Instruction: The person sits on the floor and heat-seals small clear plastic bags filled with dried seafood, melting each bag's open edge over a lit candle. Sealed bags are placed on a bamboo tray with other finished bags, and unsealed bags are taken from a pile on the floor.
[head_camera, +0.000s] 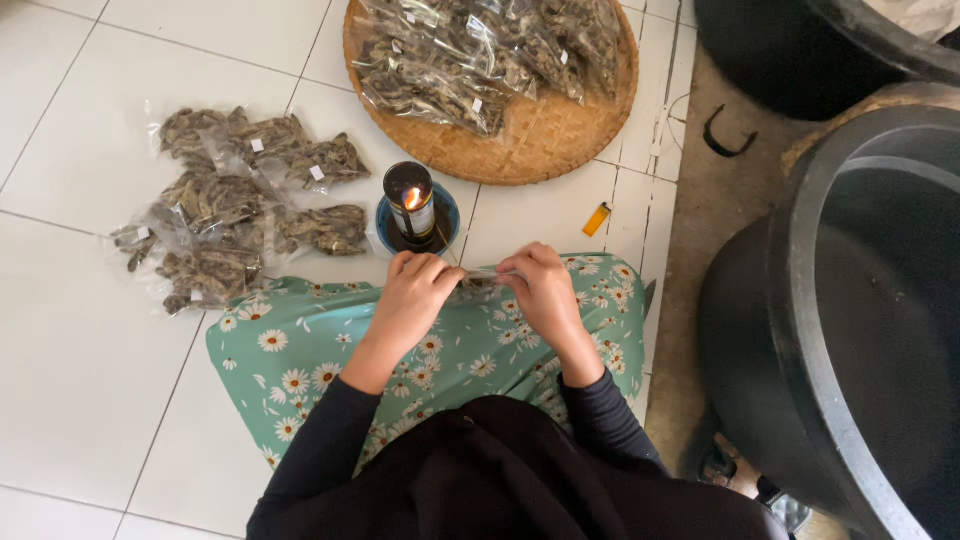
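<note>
My left hand (415, 290) and my right hand (540, 290) both pinch the top edge of a small clear plastic packet (478, 284) of dark dried pieces, held flat over my lap on a green floral cloth (300, 350). Just beyond my hands a small lamp with a lit flame (411, 203) stands on a blue dish (440, 215) on the white tile floor. The packet's edge lies close to the lamp but does not touch the flame.
Several sealed packets (235, 205) lie in a pile on the tiles at left. A round woven tray (540, 140) at the top holds several more packets. A yellow lighter (596, 219) lies right of the lamp. Large dark tubs (860, 320) stand at right.
</note>
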